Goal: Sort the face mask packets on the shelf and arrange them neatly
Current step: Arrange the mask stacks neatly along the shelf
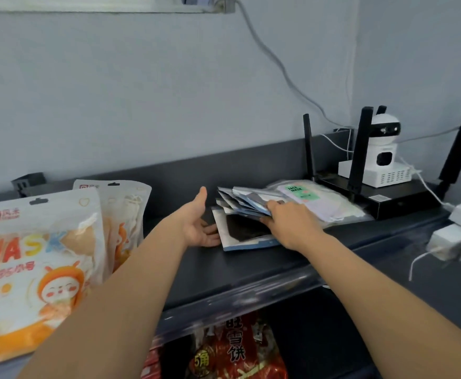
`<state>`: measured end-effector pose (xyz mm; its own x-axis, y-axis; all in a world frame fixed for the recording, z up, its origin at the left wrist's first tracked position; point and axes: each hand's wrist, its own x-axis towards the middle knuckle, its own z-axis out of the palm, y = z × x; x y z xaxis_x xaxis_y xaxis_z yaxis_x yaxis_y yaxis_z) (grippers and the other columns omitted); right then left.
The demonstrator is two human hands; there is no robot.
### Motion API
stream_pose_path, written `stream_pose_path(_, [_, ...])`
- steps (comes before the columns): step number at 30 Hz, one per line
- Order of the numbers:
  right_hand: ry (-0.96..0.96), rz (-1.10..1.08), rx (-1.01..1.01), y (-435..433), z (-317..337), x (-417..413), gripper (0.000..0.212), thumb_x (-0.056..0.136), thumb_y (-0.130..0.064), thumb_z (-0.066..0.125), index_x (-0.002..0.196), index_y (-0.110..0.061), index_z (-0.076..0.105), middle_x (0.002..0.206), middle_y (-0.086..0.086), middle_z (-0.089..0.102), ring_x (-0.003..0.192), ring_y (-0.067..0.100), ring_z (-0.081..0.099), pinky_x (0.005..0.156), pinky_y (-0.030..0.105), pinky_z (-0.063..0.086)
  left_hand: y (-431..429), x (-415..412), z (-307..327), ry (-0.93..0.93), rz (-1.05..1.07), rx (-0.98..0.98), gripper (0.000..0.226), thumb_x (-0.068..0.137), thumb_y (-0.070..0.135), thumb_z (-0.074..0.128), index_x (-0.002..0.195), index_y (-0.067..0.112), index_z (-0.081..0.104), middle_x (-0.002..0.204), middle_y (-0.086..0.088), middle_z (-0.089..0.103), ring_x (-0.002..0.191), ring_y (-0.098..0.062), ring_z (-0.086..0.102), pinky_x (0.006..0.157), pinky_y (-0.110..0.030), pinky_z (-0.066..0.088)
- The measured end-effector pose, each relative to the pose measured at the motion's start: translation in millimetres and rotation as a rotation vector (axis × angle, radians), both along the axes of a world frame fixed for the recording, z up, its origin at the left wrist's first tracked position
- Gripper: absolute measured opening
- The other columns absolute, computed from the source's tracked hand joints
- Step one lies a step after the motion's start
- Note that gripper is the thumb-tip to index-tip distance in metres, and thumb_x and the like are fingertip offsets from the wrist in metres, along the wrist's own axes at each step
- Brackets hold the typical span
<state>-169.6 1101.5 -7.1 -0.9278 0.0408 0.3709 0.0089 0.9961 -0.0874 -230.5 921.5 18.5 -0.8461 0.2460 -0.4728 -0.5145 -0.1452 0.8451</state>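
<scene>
A fanned stack of small blue-grey mask packets [241, 201] lies on the dark shelf [251, 266], on top of a packet with a black mask [244, 231]. My right hand [289, 222] grips the fanned packets at their right end. My left hand [196, 222] is open, fingers straight, touching the left edge of the bottom packet. A clear packet with a green "FACE MASK" label [314, 198] lies just right of the stack. Two large orange-and-white "MASK" bags [35, 263] stand at the left, one [125, 214] behind the other.
A black router with tall antennas [377, 198] and a white robot-shaped camera [382, 154] stand at the shelf's right end. White power adapters with cables [453, 236] lie at the far right. Red snack bags [235, 351] fill the shelf below.
</scene>
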Motion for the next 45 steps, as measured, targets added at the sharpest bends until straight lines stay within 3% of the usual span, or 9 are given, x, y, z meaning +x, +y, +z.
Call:
stream_pose_path(4, [-0.068, 0.052, -0.011, 5, 2, 6, 0.037, 0.096, -0.043, 0.042, 0.119, -0.015, 0.047, 0.118, 0.015, 0.058, 0.103, 0.035, 0.055, 0.075, 0.037, 0.04, 19, 1, -8, 0.081, -0.083, -0.02, 0.053, 0.085, 0.05, 0.061, 0.115, 0.006, 0.059, 0.108, -0.017, 0.065, 0.091, -0.03, 0.065, 0.074, -0.048, 0.054])
stream_pose_path(11, [-0.289, 0.124, -0.035, 9, 2, 15, 0.076, 0.079, -0.066, 0.053, 0.137, -0.019, 0.039, 0.139, 0.004, 0.047, 0.122, 0.025, 0.047, 0.098, 0.037, 0.041, 35, 11, 7, 0.194, -0.24, -0.452, 0.026, 0.088, 0.019, 0.063, 0.111, 0.007, 0.061, 0.093, -0.011, 0.069, 0.074, -0.023, 0.065, 0.066, -0.033, 0.056])
stream_pose_path(15, [-0.253, 0.125, -0.033, 7, -2, 17, 0.079, 0.078, -0.067, 0.055, 0.138, -0.018, 0.038, 0.14, 0.005, 0.046, 0.123, 0.029, 0.045, 0.101, 0.039, 0.039, 38, 22, -2, 0.348, -0.26, -0.685, 0.036, 0.079, 0.029, 0.075, 0.105, 0.01, 0.059, 0.095, -0.008, 0.067, 0.078, -0.019, 0.064, 0.066, -0.031, 0.053])
stream_pose_path(23, [-0.228, 0.135, -0.015, 8, -9, 18, 0.087, 0.078, -0.07, 0.051, 0.147, -0.024, 0.023, 0.151, -0.002, 0.027, 0.133, 0.024, 0.034, 0.103, 0.038, 0.036, 44, 31, -33, 0.545, -0.014, -0.618, 0.058, 0.075, 0.025, 0.079, 0.118, 0.007, 0.044, 0.116, -0.012, 0.056, 0.1, -0.026, 0.06, 0.064, -0.033, 0.058])
stream_pose_path(27, [-0.231, 0.188, -0.26, 15, -14, 20, 0.084, 0.08, -0.068, 0.048, 0.149, -0.029, 0.019, 0.155, -0.008, 0.017, 0.142, 0.019, 0.015, 0.112, 0.04, 0.026, 45, 36, -37, 0.682, 0.073, -0.703, 0.078, 0.074, 0.029, 0.079, 0.132, 0.01, 0.031, 0.129, -0.013, 0.043, 0.11, -0.031, 0.053, 0.079, -0.042, 0.056])
stream_pose_path(31, [-0.106, 0.169, -0.578, 17, -17, 13, 0.073, 0.081, -0.06, 0.055, 0.142, -0.025, 0.035, 0.148, 0.0, 0.031, 0.135, 0.023, 0.028, 0.11, 0.041, 0.029, 31, 44, -30, 0.866, 0.125, -0.806, 0.086, 0.073, 0.03, 0.078, 0.139, 0.012, 0.026, 0.133, -0.012, 0.042, 0.115, -0.03, 0.05, 0.094, -0.046, 0.048])
stream_pose_path(36, [-0.055, 0.107, -1.015, 14, -13, 9, 0.085, 0.078, -0.04, 0.071, 0.145, -0.018, 0.024, 0.143, 0.003, 0.039, 0.126, 0.021, 0.041, 0.098, 0.031, 0.037, 1, 59, -26, 0.935, 0.065, -0.718, 0.067, 0.072, 0.025, 0.079, 0.125, 0.023, 0.037, 0.123, -0.003, 0.05, 0.108, -0.02, 0.054, 0.095, -0.044, 0.049])
stream_pose_path(40, [-0.149, 0.095, -1.491, 8, -11, 3, 0.08, 0.063, -0.021, 0.086, 0.129, -0.005, 0.044, 0.116, 0.003, 0.061, 0.1, 0.019, 0.061, 0.078, 0.033, 0.052, -19, 74, -29, 0.751, -0.014, -0.579, 0.054, 0.08, 0.019, 0.073, 0.121, 0.022, 0.039, 0.117, 0.002, 0.053, 0.1, -0.013, 0.055, 0.07, -0.026, 0.057])
stream_pose_path(45, [-0.233, 0.121, -1.511, -1, -11, 1, 0.044, 0.07, -0.011, 0.081, 0.109, -0.004, 0.062, 0.101, 0.013, 0.071, 0.088, 0.026, 0.068, 0.07, 0.035, 0.057, -40, 81, -26, 0.57, -0.045, -0.437, 0.041, 0.083, 0.021, 0.071, 0.116, 0.015, 0.048, 0.107, -0.004, 0.059, 0.09, -0.015, 0.06, 0.055, -0.017, 0.053])
